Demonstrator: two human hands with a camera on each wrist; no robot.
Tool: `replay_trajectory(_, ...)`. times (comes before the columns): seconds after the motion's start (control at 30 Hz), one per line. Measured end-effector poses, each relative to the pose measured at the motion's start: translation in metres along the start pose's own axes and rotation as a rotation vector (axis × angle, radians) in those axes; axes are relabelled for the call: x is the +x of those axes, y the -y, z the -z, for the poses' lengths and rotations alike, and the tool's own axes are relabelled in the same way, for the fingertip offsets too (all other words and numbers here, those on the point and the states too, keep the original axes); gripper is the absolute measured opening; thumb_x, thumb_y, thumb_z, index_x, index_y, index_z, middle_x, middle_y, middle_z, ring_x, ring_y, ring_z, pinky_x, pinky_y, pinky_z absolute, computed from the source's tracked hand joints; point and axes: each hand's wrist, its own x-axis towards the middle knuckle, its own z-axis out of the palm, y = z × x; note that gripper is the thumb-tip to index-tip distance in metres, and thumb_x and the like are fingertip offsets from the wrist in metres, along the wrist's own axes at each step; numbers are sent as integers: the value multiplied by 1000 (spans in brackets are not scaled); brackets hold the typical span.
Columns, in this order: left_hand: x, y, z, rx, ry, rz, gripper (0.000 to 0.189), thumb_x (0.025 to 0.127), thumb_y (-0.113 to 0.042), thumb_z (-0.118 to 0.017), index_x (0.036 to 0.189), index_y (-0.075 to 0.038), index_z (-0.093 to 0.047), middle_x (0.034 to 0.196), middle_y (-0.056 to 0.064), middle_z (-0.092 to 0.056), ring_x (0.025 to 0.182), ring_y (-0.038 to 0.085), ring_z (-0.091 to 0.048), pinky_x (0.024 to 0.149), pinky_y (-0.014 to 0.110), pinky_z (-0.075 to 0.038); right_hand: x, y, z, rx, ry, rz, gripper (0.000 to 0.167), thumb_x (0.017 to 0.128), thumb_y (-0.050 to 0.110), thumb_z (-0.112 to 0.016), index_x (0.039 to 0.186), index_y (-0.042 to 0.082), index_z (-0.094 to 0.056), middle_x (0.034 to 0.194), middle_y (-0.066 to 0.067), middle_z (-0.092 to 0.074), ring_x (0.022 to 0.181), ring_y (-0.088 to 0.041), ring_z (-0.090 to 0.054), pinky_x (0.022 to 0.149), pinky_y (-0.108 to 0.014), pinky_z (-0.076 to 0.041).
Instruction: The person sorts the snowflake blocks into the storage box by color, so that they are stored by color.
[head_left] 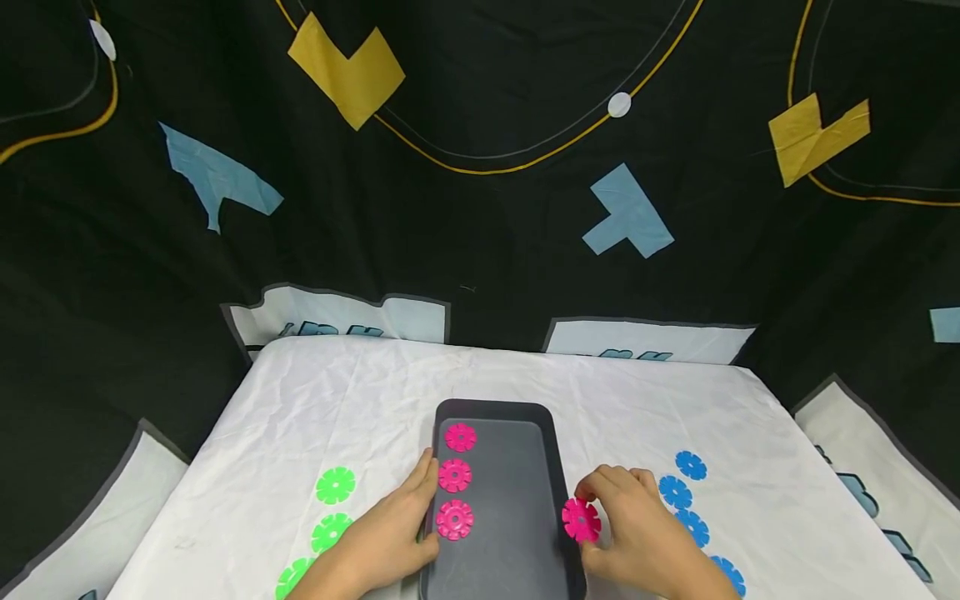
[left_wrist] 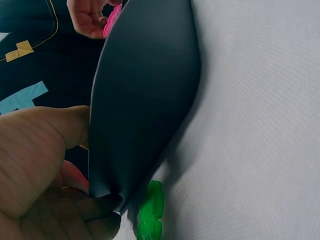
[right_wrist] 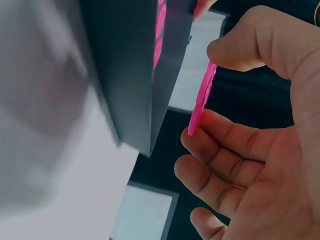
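A dark grey baking tray point(head_left: 517, 517) lies lengthwise on the white cloth. Along its left inner side three pink flower-shaped discs point(head_left: 454, 476) stand in a column. My left hand point(head_left: 390, 529) holds the tray's left rim; in the left wrist view the thumb meets the rim and fingertips point(left_wrist: 107, 212) press the outer wall. Between thumb and fingers, my right hand point(head_left: 637, 525) pinches another pink flower-shaped disc point(head_left: 581, 521) by its edges, near the tray's right rim. The right wrist view shows this disc point(right_wrist: 202, 100) edge-on, with the other fingers loosely bent.
Several green flower-shaped discs point(head_left: 335, 485) line up left of the tray, partly behind the left hand. To the right, several blue discs point(head_left: 692, 465) form a row beside the right forearm. A black curtain point(head_left: 480, 250) hangs behind the white-covered table point(head_left: 600, 400).
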Motion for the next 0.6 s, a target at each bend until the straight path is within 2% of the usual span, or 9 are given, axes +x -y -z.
replay_trajectory(0.17, -1, 0, 0, 5, -2, 4, 85, 76, -13, -64, 147, 13, -26, 158, 26, -12, 138, 30, -31, 106, 47, -36, 8, 9, -2, 24, 1, 92, 43, 58, 30, -83, 93, 25, -60, 87, 22, -49, 83, -1, -48, 88, -42, -32)
replay_trajectory(0.3, -1, -1, 0, 9, -2, 4, 85, 76, -14, -65, 147, 13, -27, 158, 27, -11, 138, 31, -31, 105, 47, -37, 15, 17, -3, 4, -3, 158, 41, 59, 31, -81, 93, 23, -60, 86, 20, -48, 81, 1, -44, 86, -40, -32)
replay_trajectory(0.6, -1, -2, 0, 14, -14, -1, 84, 75, -13, -65, 146, 13, -29, 158, 26, -12, 137, 31, -33, 103, 45, -39, 28, 37, -11, -31, 24, 302, 40, 60, 33, -76, 95, 21, -62, 91, 16, -52, 88, -2, -48, 88, -40, -33)
